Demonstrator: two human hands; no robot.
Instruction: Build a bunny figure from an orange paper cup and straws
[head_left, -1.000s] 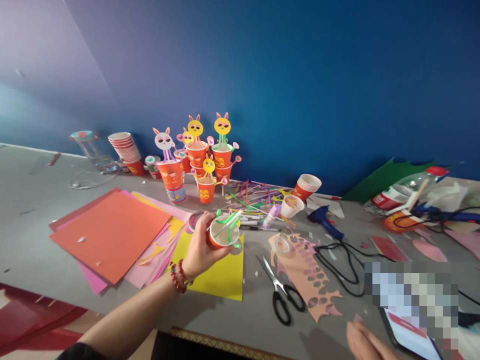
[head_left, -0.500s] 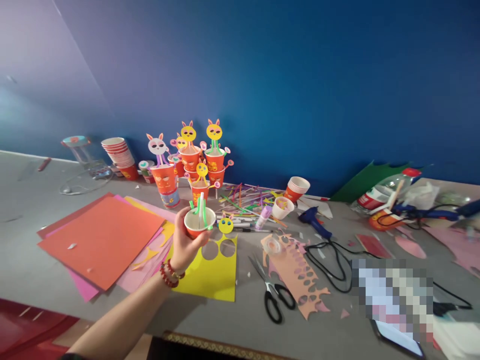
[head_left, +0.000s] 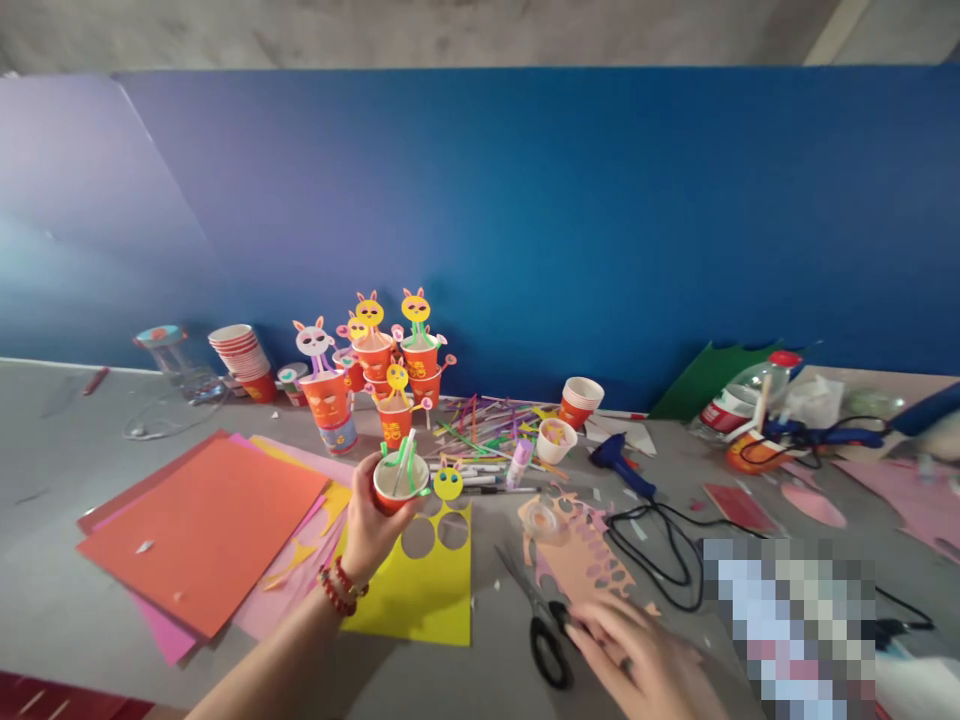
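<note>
My left hand [head_left: 369, 528] is closed round a red paper cup [head_left: 400, 482] with green and white straws standing in it, held above a yellow sheet [head_left: 420, 585] with round holes cut out. A yellow bunny face [head_left: 448, 484] lies just right of the cup. My right hand [head_left: 645, 665] reaches in low at the right, fingers stretched towards the black-handled scissors [head_left: 541, 620], its fingertips at the handles. A pink cut-out strip [head_left: 581, 550] lies beside them.
Finished bunny cups [head_left: 375, 370] stand at the blue wall, with stacked red cups [head_left: 244, 355] left and more cups [head_left: 579, 400] right. Orange and pink paper sheets [head_left: 202, 520] lie left. Loose straws [head_left: 487, 420], a tape roll [head_left: 540, 517], a blue glue gun [head_left: 619, 460] with cable and a bottle [head_left: 739, 400] are scattered right.
My left hand has turned the cup upright and drawn it a little nearer. My right hand has come in from the lower right up to the scissors. The view has tilted upward.
</note>
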